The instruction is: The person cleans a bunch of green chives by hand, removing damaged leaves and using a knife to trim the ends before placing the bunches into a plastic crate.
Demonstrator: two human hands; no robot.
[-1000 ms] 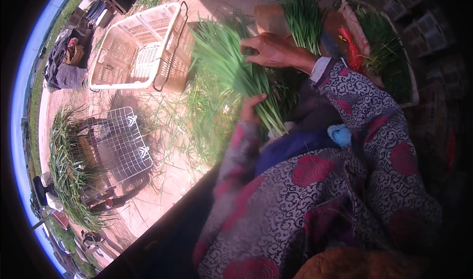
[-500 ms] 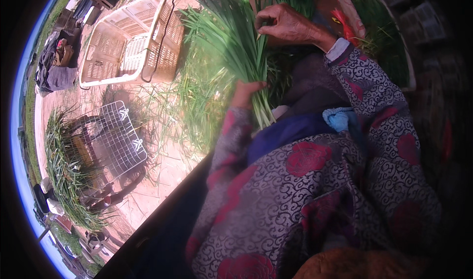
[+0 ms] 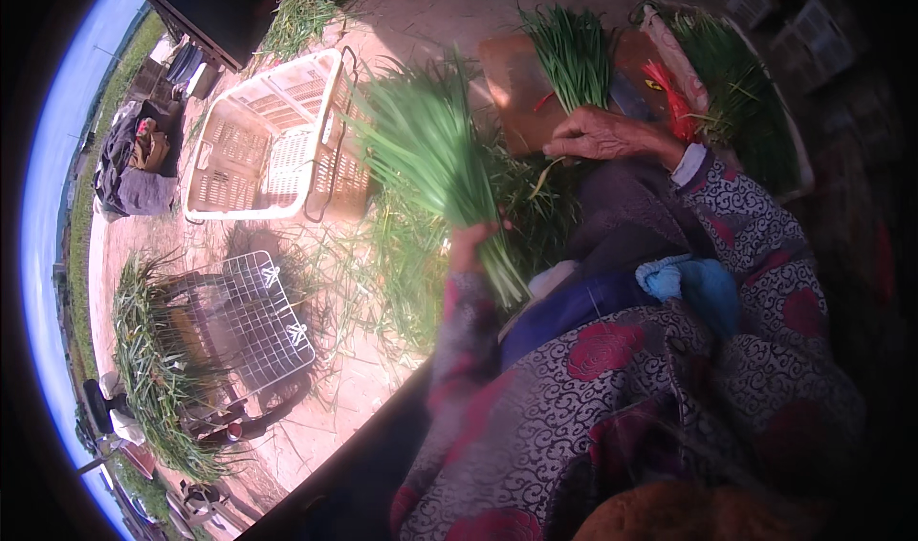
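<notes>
At centre frame, the left hand (image 3: 469, 247) is clamped low on the bunch (image 3: 430, 149), whose long axis slants upper left to lower right. The right hand (image 3: 617, 138), apart at right, pinches a yellowish blade (image 3: 544, 175).

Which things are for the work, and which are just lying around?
Seem part of the work:
left hand, gripping a green bunch
right hand, seemingly pinching a yellowish leaf
second bunch, on the brown board

Seem just lying about:
dark cloth pile
wire rack
pale crate, which neither hand touches
</notes>
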